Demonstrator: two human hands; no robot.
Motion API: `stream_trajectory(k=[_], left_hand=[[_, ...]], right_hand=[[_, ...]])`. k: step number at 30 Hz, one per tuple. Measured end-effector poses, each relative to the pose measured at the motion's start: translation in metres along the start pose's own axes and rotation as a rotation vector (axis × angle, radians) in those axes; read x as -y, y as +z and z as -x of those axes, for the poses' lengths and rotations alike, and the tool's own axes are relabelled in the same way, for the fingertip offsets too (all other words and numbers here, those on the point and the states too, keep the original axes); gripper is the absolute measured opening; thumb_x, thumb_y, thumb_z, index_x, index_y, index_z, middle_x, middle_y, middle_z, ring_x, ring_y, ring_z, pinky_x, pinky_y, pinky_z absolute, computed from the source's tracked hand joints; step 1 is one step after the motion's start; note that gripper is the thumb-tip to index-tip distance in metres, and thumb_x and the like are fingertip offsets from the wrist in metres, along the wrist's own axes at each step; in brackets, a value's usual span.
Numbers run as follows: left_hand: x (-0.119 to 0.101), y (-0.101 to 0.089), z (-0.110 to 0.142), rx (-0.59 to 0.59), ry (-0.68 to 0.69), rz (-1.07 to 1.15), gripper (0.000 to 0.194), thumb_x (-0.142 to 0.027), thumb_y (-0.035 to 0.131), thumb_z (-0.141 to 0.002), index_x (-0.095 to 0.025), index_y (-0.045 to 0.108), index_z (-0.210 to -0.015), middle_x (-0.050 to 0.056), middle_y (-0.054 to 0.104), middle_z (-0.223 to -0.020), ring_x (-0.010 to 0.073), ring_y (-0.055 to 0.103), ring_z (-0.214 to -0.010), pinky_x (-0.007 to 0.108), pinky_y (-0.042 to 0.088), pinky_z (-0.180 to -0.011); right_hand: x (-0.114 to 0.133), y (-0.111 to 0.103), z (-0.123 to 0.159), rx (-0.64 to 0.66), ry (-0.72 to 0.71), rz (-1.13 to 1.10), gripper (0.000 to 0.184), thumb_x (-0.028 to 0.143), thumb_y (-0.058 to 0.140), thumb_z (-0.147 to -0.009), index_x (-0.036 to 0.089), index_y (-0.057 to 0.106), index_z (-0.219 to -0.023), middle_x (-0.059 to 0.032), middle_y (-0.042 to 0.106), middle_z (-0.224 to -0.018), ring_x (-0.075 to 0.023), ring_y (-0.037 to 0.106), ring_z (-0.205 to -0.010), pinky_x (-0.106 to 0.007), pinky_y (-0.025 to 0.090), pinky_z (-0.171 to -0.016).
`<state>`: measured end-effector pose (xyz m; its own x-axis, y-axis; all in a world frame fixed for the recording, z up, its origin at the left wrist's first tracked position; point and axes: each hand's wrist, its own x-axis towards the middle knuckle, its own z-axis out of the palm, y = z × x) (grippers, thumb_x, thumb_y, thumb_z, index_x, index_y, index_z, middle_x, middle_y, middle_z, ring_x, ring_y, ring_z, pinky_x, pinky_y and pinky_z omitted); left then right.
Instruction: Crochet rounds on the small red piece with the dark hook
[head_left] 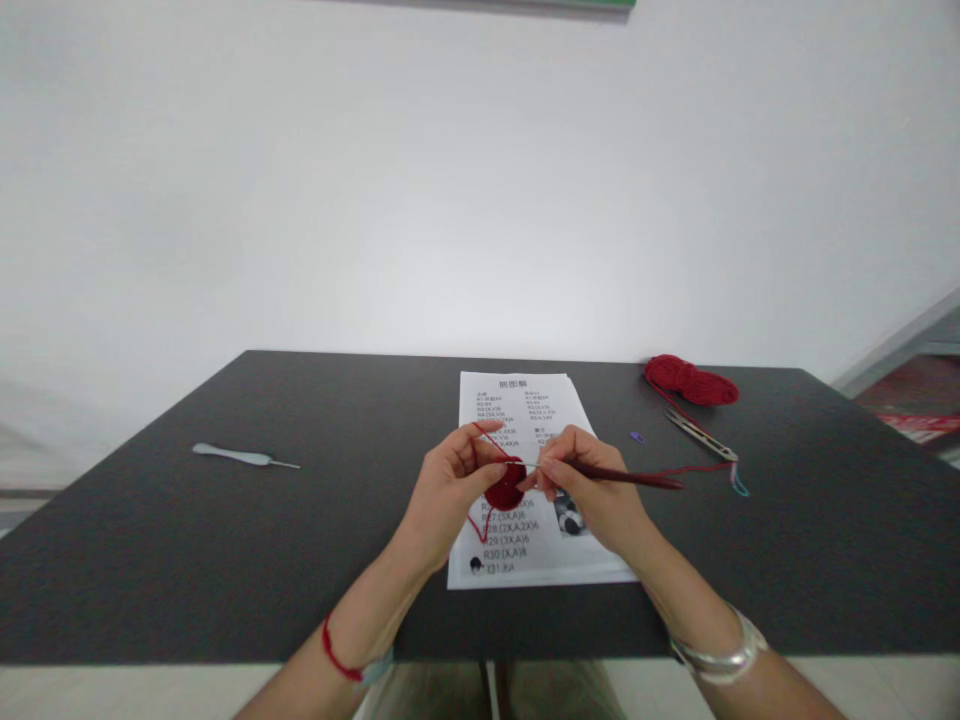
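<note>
My left hand (450, 485) pinches a small round red crochet piece (505, 488), with red yarn looped over its fingers. My right hand (592, 490) grips a dark red crochet hook (630, 478) whose tip meets the piece. Both hands hover over a printed pattern sheet (517, 400) on the dark table (187, 540). The red yarn runs right from the work toward a red yarn skein (690, 380) at the table's far right.
A pale blue crochet hook (240, 456) lies at the left of the table. Small metal scissors (701, 436) and a purple stitch marker (637, 437) lie at the right, near the skein. A white wall stands behind the table.
</note>
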<state>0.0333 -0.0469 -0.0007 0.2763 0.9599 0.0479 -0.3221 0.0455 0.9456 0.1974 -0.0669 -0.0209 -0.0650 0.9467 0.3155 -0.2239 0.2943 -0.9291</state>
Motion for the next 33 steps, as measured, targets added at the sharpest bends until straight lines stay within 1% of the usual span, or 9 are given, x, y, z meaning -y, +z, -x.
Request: stream_trajectory(k=[8,12,15,17,22,25,29,31,33], left_hand=[[-0.002,0.003,0.001,-0.054,0.023,-0.019,0.035,-0.011,0.069,-0.065,-0.012,0.061,-0.099,-0.005,0.062,-0.064,0.009,0.057,-0.059,0.021,0.045,-0.059],[0.001,0.004,0.0,-0.08,0.061,-0.073,0.031,-0.011,0.067,-0.066,-0.013,0.062,-0.097,-0.005,0.06,-0.061,0.009,0.056,-0.059,0.021,0.045,-0.059],[0.003,0.004,0.0,-0.1,0.063,-0.117,0.03,-0.012,0.067,-0.067,-0.013,0.062,-0.096,-0.005,0.06,-0.06,0.0093,0.056,-0.058,0.021,0.045,-0.059],[0.004,0.005,0.001,-0.102,0.054,-0.123,0.031,-0.013,0.068,-0.067,-0.013,0.062,-0.097,-0.006,0.06,-0.059,0.0098,0.056,-0.057,0.022,0.045,-0.058],[0.005,0.006,0.003,-0.048,0.04,-0.121,0.036,-0.014,0.069,-0.066,-0.014,0.06,-0.101,-0.006,0.059,-0.057,0.0105,0.056,-0.054,0.022,0.046,-0.055],[0.004,0.004,0.002,0.001,-0.033,-0.034,0.039,-0.014,0.071,-0.065,-0.013,0.06,-0.103,-0.005,0.061,-0.059,0.0104,0.057,-0.052,0.022,0.046,-0.054],[0.005,-0.001,-0.002,0.077,-0.19,0.171,0.044,-0.009,0.074,-0.061,-0.012,0.063,-0.103,-0.003,0.063,-0.063,0.0091,0.058,-0.055,0.021,0.046,-0.058],[0.006,-0.003,-0.004,0.083,-0.279,0.239,0.044,-0.008,0.075,-0.058,-0.01,0.064,-0.101,-0.001,0.065,-0.066,0.0091,0.059,-0.059,0.021,0.046,-0.061],[0.007,-0.002,-0.005,0.066,-0.314,0.253,0.042,-0.008,0.074,-0.058,-0.01,0.065,-0.099,0.001,0.066,-0.069,0.0097,0.059,-0.06,0.021,0.045,-0.061]], right_hand=[[-0.003,0.008,0.01,-0.066,-0.189,0.413,0.012,0.022,0.057,-0.085,0.022,0.052,-0.074,0.0024,0.06,-0.063,-0.013,0.06,-0.057,-0.023,0.044,-0.049],[-0.007,0.012,0.012,-0.049,-0.471,0.683,0.012,0.013,0.052,-0.086,0.023,0.051,-0.079,0.0018,0.06,-0.069,-0.0112,0.056,-0.056,-0.022,0.043,-0.05],[-0.009,0.015,0.012,-0.017,-0.645,0.772,0.015,0.008,0.049,-0.087,0.023,0.049,-0.083,0.0006,0.059,-0.071,-0.0118,0.058,-0.062,-0.023,0.046,-0.056],[-0.011,0.016,0.012,0.0,-0.665,0.785,0.015,0.008,0.049,-0.087,0.023,0.049,-0.084,0.0002,0.058,-0.072,-0.0123,0.058,-0.063,-0.023,0.047,-0.057],[-0.018,0.013,0.008,-0.007,-0.602,0.749,0.013,0.011,0.049,-0.089,0.023,0.049,-0.085,0.0014,0.056,-0.072,-0.0118,0.056,-0.061,-0.022,0.048,-0.056],[-0.017,0.01,0.005,0.059,-0.678,0.771,0.014,0.009,0.049,-0.089,0.023,0.049,-0.087,0.0,0.056,-0.075,-0.0123,0.055,-0.065,-0.023,0.048,-0.059],[-0.011,0.006,0.001,0.21,-0.809,0.943,0.017,0.007,0.045,-0.092,0.021,0.047,-0.083,-0.0011,0.053,-0.071,-0.0143,0.049,-0.064,-0.025,0.044,-0.056],[-0.009,0.006,0.0,0.238,-0.889,1.043,0.018,0.007,0.043,-0.093,0.02,0.047,-0.082,-0.0022,0.054,-0.07,-0.0154,0.046,-0.064,-0.026,0.041,-0.055],[-0.008,0.008,0.0,0.222,-0.928,1.152,0.019,0.007,0.041,-0.093,0.019,0.048,-0.081,-0.0037,0.055,-0.07,-0.0165,0.044,-0.063,-0.028,0.04,-0.055]])
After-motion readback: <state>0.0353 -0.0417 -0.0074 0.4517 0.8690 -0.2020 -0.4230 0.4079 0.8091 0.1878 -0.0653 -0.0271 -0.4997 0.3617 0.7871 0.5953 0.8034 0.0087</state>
